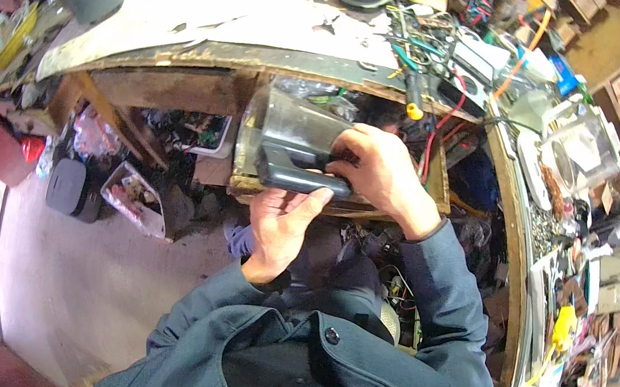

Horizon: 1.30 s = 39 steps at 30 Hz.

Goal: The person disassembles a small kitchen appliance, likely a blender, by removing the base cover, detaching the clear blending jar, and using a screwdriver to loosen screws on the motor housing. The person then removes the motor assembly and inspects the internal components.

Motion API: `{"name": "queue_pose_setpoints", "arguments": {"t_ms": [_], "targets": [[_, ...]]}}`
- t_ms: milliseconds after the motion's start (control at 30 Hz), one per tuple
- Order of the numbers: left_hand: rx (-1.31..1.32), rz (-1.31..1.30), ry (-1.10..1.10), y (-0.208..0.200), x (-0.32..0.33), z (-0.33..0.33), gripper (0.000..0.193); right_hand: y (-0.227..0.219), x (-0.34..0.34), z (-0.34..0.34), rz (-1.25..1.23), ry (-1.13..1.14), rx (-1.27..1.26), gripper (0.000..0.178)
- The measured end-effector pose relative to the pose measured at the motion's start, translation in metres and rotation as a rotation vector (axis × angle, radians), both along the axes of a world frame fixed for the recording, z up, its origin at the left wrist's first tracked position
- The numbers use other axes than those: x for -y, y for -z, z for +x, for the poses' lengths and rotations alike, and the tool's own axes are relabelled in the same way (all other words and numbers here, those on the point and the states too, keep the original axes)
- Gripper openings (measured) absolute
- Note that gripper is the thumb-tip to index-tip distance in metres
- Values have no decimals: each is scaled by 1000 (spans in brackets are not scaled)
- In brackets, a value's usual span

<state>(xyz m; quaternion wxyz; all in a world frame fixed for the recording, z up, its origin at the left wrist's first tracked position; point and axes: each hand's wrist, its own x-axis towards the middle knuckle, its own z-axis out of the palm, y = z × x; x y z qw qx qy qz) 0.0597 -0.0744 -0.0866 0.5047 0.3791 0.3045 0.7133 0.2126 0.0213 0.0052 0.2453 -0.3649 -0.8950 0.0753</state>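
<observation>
The person holds a clear plastic jug (287, 136) with a dark handle (292, 176) up in front of the chest, just below the near edge of the desk (210, 52). The left hand (283, 226) comes up from beneath, its fingers (308, 202) pressed together and cupped against the underside of the handle. The right hand (380, 174) lies over the top from the other side, its fingers (345, 158) curled down and clamped on the jug's dark base end, so the jug is gripped between both hands, lying on its side with its open mouth turned away from the right fingers. Whether the base is loosened or tight cannot be told; nothing has come apart from the jug, so the work on it looks to be underway rather than finished. Beyond the fingers, on the desk, lie pliers (408, 57), a yellow-tipped screwdriver (414, 96) and red wires (443, 118), none of them touched. Below the hands, a cluttered wooden drawer (438, 175) stands open.
</observation>
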Motion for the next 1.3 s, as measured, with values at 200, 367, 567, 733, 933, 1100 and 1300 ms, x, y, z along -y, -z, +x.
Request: {"name": "queue_pose_setpoints", "arguments": {"t_ms": [200, 367, 567, 733, 933, 1100, 1300], "targets": [[17, 60, 88, 6, 0, -5, 34, -3, -2, -8, 10, -18, 38, 23], [6, 42, 140, 7, 1, -9, 33, -4, -1, -11, -126, -77, -11, 19], [-797, 260, -455, 11, 11, -54, 30, -21, 21, -34, -195, -130, -30, 25], [-860, 202, -517, 3, -9, -88, 52, -37, 35, -58, -349, -11, 101, 68], [-791, 183, -243, -12, -31, -77, 27, -44, 28, -52, -396, 55, 21, 55], [-1097, 443, -286, -61, -35, -53, 24, -58, 27, 7, -717, 50, -231, 46], [-1401, 586, -161, -99, -50, -14, 24, -66, 30, 59, -762, 123, -261, 42]]}}
